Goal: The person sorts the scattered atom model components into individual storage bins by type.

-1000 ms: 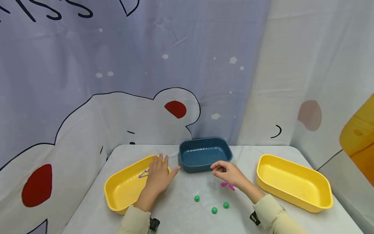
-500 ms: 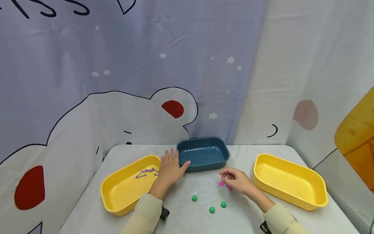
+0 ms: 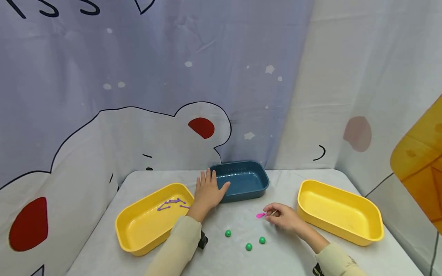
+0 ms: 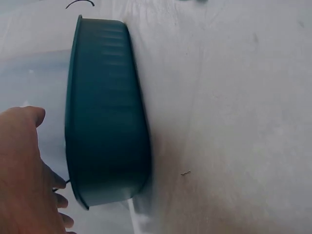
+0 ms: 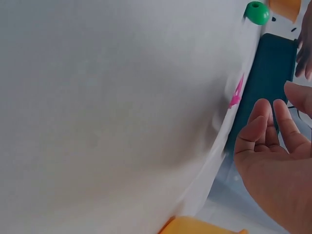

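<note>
My left hand (image 3: 208,193), fingers straight and spread, is at the left end of the dark blue tray (image 3: 246,196). In the left wrist view a gap shows between that hand and the tray wall (image 4: 107,122). My right hand (image 3: 283,217) hovers by a small pink piece (image 3: 260,216), partly hidden in the head view. From the right wrist view, the pink piece (image 5: 236,97) lies on the table apart from the loosely bent fingers. Three green beads (image 3: 248,247) lie on the table in front of the hands; one bead (image 5: 257,13) shows a hole.
A yellow tray (image 3: 127,238) stands at the left with several thin purple pieces (image 3: 164,208) inside. Another yellow tray (image 3: 371,240) is at the right. Behind the white table (image 3: 283,260) hangs a printed curtain (image 3: 165,76).
My left hand has moved right, from over the left yellow tray to the blue tray's end. My right hand has drawn back from the blue tray toward the pink piece.
</note>
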`<state>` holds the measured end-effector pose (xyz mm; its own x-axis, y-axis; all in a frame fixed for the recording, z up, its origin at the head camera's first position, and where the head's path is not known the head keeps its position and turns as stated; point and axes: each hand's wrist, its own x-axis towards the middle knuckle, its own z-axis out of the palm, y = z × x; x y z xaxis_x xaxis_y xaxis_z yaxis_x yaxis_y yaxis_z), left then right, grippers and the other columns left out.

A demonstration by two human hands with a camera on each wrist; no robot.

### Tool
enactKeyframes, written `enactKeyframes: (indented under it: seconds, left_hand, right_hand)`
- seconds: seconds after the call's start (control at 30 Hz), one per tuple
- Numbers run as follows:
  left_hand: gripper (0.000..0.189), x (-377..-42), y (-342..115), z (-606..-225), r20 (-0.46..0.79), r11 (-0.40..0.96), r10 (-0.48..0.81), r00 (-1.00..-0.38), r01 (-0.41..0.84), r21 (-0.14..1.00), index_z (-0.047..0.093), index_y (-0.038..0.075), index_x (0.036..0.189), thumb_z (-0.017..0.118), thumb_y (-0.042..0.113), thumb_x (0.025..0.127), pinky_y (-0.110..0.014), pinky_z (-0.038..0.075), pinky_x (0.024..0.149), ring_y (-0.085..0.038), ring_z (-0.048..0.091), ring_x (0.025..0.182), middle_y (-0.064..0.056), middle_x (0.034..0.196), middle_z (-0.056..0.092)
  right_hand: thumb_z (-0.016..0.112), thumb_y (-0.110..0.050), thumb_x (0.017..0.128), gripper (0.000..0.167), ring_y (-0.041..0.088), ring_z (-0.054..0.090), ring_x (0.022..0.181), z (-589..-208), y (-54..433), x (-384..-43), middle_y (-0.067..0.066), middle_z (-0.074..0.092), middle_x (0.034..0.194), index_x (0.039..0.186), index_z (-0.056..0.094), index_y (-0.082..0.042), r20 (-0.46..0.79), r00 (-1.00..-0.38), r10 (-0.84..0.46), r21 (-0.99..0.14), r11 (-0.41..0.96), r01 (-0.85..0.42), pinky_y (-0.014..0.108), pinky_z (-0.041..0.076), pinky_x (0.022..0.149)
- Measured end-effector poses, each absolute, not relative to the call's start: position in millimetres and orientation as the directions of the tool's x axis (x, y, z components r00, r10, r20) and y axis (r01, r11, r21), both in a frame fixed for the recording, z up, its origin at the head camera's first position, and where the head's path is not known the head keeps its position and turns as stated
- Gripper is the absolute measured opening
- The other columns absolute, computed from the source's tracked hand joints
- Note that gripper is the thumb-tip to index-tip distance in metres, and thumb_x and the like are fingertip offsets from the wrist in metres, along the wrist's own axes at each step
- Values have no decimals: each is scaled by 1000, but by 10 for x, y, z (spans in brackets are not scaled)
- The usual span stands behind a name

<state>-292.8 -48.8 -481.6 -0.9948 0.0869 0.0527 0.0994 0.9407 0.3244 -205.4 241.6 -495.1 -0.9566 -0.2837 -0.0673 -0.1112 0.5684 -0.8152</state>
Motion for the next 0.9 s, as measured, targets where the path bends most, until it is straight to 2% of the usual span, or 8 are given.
enactKeyframes:
  seconds: [0.17, 0.4, 0.63, 0.9]
  left_hand:
    - [92, -3017, -441, -4849, 58, 943, 84, -995, 98, 317, 22, 6, 161, 33, 72, 99, -53, 10, 126, -37, 7, 157, -17, 169, 13]
    - [93, -3093, -430, -4928, 45, 949, 62, -997, 72, 308, 21, 5, 162, 32, 73, 99, -51, 8, 126, -36, 7, 157, -19, 169, 11]
    - [95, -3127, -433, -4974, 45, 951, 69, -997, 79, 300, 21, 4, 161, 35, 73, 98, -49, 11, 126, -36, 7, 157, -21, 168, 11]
    - [97, -3121, -464, -4995, 46, 947, 146, -988, 153, 282, 21, 2, 161, 39, 73, 97, -47, 12, 127, -35, 7, 157, -19, 169, 11]
  right_hand:
    - [72, -10, 91, 23, 17, 56, 78, -4993, 2463, -2062, 3, 65, 94, 112, 68, -2, -67, -964, -256, -800, 591, -102, 22, 50, 65]
    - [73, -5, 87, 21, 16, 52, 75, -5059, 2485, -2091, 1, 59, 85, 107, 69, -3, -80, -963, -258, -768, 631, -106, 21, 44, 62]
    - [75, -6, 87, 19, 14, 51, 69, -5107, 2487, -2121, 0, 56, 81, 105, 68, -5, -92, -962, -256, -756, 647, -100, 19, 42, 57]
    - [77, -12, 87, 14, 13, 51, 72, -5146, 2464, -2156, -3, 55, 78, 97, 68, -11, -109, -969, -222, -686, 722, -88, 22, 41, 62]
